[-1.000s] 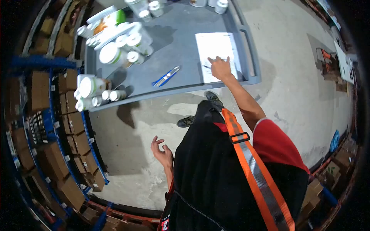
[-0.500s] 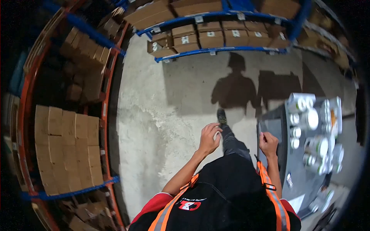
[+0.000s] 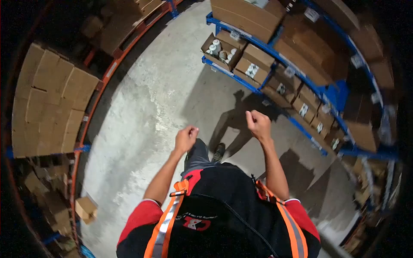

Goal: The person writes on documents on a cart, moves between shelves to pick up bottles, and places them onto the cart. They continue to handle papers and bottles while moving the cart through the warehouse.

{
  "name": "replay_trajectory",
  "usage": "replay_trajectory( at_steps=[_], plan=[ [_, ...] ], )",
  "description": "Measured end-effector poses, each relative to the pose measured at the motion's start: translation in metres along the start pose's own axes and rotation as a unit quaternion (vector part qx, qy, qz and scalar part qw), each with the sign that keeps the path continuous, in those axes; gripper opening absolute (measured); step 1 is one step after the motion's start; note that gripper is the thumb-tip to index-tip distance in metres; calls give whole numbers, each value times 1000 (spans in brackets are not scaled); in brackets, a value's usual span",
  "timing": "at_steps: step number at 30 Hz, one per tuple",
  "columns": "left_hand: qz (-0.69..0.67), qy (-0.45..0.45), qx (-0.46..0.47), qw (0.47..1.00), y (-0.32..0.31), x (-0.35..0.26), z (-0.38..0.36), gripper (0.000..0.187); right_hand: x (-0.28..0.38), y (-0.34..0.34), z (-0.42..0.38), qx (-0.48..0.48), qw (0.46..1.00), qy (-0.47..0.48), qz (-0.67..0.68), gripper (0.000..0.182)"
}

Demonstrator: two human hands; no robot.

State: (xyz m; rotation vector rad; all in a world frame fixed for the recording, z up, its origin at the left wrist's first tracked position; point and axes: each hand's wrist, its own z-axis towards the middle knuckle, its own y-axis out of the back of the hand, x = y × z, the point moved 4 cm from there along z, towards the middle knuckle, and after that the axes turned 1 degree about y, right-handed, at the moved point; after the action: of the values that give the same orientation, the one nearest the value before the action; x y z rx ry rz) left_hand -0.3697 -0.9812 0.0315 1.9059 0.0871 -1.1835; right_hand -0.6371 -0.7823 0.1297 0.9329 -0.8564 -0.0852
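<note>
My left hand (image 3: 186, 138) hangs in front of my body over the concrete floor, its fingers curled in with nothing showing in them. Farther forward and to the right is my right hand (image 3: 259, 124), closed in a loose fist, also with no object visible. Neither touches anything. Nearest to my right hand is a blue shelf rack (image 3: 241, 79) with cardboard boxes. An open carton (image 3: 221, 53) at its near end holds several white-capped bottles (image 3: 214, 48). Beside it stands another carton (image 3: 254, 64) with a black-and-white label.
Along the left runs an orange rack (image 3: 97, 101) with stacked brown cartons (image 3: 51, 103). A small box (image 3: 86, 209) sits low by that rack's foot. Concrete floor (image 3: 142, 112) stretches between the racks, with my shadow on it. More large boxes (image 3: 309, 47) fill the upper right shelves.
My view has turned and moved forward, so the blue rack is closer and on the right. The grey table with white containers has left view. My left hand's fingers have curled in more.
</note>
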Motion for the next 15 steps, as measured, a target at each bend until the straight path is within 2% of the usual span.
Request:
replay_trajectory(
  at_steps=[5,7,8,11,12,13,15],
  plan=[
    [-73,24,-21,997,-22,-19,172,28,-56,-120,160,177,983,-31,-35,27],
    [-111,34,-16,993,-44,-19,227,30,-113,-188,212,187,979,36,-72,27],
    [-136,36,-24,990,-62,-8,251,28,-117,-205,239,194,971,48,-132,28],
    [-108,83,11,991,-86,-5,304,25,-179,-284,313,299,935,52,-186,27],
    [-105,98,31,989,-94,1,315,23,-201,-314,333,287,935,104,-181,33],
    [-139,139,33,980,-85,-6,323,23,-220,-337,356,329,922,75,-188,36],
    [-158,136,-38,977,-107,15,327,24,-249,-398,399,394,898,5,-195,43]
  ],
)
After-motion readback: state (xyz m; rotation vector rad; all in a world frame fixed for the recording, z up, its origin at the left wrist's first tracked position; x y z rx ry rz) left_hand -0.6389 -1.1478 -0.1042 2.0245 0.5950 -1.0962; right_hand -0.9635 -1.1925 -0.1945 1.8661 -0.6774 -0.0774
